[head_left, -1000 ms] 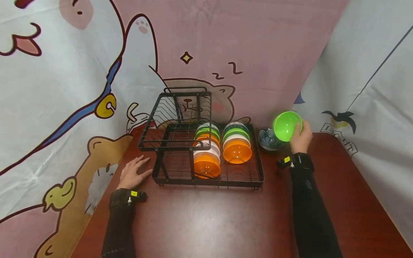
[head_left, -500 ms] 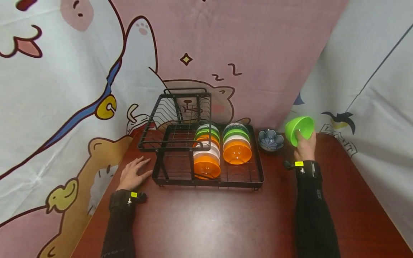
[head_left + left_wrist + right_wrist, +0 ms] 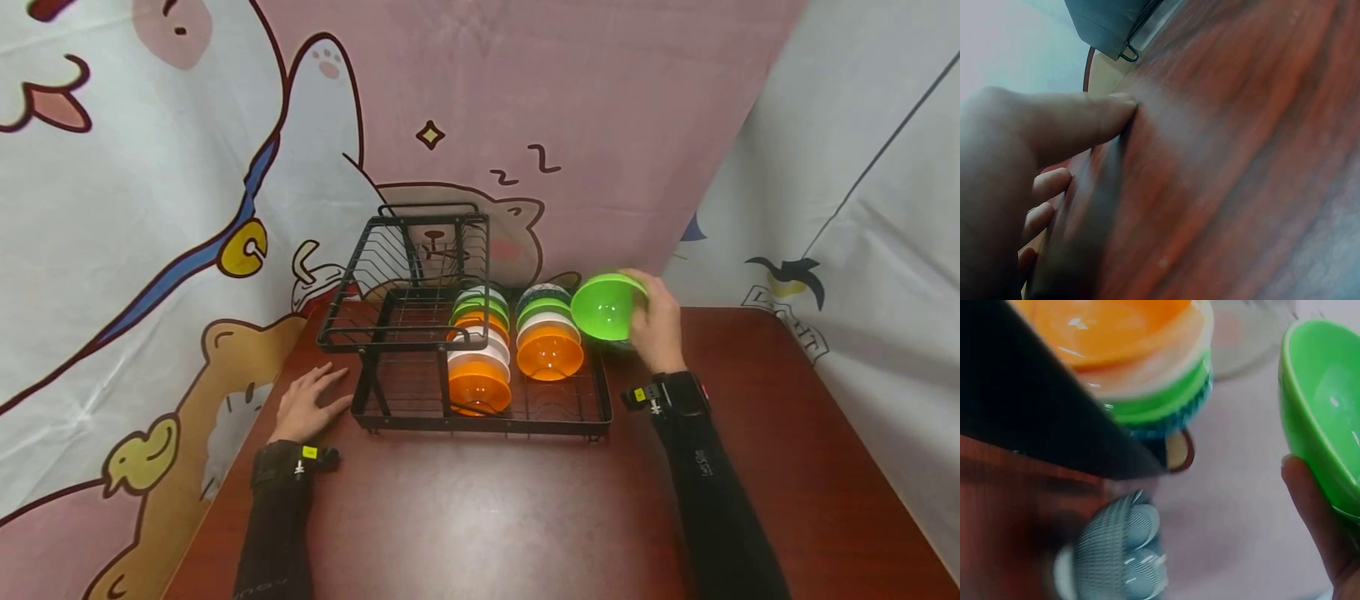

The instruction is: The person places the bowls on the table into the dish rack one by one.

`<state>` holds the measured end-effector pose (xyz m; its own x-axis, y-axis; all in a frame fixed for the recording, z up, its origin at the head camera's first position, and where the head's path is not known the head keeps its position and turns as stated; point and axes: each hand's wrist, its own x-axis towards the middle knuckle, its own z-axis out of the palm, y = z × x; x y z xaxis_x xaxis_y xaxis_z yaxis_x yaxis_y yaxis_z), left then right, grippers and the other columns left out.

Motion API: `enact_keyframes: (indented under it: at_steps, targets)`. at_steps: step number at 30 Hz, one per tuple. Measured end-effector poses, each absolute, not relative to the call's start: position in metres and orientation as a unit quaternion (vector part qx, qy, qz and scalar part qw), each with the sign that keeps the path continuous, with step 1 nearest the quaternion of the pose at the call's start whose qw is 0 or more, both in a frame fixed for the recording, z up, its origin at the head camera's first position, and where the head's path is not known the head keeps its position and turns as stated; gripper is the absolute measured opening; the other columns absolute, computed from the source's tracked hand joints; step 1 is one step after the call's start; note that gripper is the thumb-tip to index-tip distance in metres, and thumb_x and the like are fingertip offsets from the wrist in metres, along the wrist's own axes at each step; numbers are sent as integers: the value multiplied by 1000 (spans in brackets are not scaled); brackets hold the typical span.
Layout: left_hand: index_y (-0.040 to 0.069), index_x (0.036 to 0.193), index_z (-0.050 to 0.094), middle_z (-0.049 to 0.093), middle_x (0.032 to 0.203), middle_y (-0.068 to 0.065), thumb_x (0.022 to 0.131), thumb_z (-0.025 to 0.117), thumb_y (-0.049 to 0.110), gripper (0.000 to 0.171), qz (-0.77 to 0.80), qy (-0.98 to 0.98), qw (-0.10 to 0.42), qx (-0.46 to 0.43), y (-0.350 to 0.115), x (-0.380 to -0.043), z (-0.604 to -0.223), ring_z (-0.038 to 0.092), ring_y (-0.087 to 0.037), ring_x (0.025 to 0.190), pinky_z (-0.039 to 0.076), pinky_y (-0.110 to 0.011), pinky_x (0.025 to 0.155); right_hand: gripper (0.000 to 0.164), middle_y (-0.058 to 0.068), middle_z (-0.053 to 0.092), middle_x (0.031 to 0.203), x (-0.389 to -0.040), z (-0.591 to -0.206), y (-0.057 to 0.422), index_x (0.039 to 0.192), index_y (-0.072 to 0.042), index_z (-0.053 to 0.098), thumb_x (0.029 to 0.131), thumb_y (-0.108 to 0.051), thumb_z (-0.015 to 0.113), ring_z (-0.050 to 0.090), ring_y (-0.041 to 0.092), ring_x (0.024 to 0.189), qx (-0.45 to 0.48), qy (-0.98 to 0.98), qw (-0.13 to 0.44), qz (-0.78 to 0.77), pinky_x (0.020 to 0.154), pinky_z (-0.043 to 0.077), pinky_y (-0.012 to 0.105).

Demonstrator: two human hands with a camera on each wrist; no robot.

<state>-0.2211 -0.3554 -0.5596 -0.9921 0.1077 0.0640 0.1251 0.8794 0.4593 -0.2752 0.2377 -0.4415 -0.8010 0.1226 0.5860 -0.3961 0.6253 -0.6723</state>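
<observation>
My right hand (image 3: pixel 660 327) grips a light green bowl (image 3: pixel 606 310) by its right side, holding it tilted just right of the black dish rack (image 3: pixel 480 425). In the right wrist view the green bowl (image 3: pixel 1310 412) shows its open inside, with a fingertip against its outer wall. Two rows of bowls stand on edge in the rack, each with an orange bowl (image 3: pixel 551 354) at the front. Beneath the held bowl, a blue patterned bowl (image 3: pixel 1110 550) sits on the table, mostly hidden in the head view. My left hand (image 3: pixel 303 406) rests on the table left of the rack.
The rack's raised upper tier (image 3: pixel 405 342) stands over its left part. A patterned cloth (image 3: pixel 600 150) hangs behind and beside the brown table (image 3: pixel 480 517). The rack's dark side wall (image 3: pixel 1035 400) crosses the right wrist view.
The right hand first drew the green bowl slightly right and turned it, then carried it left to the rack's right edge, covering the blue patterned bowl. The left hand has stayed put.
</observation>
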Motion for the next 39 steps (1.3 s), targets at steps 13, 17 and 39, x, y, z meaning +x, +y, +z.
enact_keyframes:
  at_steps: [13, 17, 39]
  targets:
    - [19, 156, 49, 31, 169, -19, 98, 66, 51, 69, -240, -969, 8, -57, -354, -221, -557, 23, -52, 153, 19, -77, 115, 82, 12, 58, 125, -241, -431, 171, 141, -29, 60, 77, 20, 74, 63, 26, 71, 331, -904, 239, 129, 63, 58, 37]
    - [19, 156, 49, 31, 169, -20, 98, 66, 51, 68, -242, -969, 9, -57, -354, -221, -556, 23, -52, 152, 19, -78, 114, 85, 9, 57, 125, -240, -433, 168, 141, -34, 56, 75, 14, 79, 61, 22, 75, 362, -911, 178, 84, 65, 57, 33]
    - [20, 155, 50, 34, 167, -20, 96, 67, 54, 70, -240, -968, 24, -65, -358, -224, -564, 26, -53, 151, 19, -78, 114, 70, 16, 56, 135, -244, -450, 153, 141, -25, 61, 84, 15, 70, 67, 36, 107, 370, -925, 71, -51, 78, 64, 45]
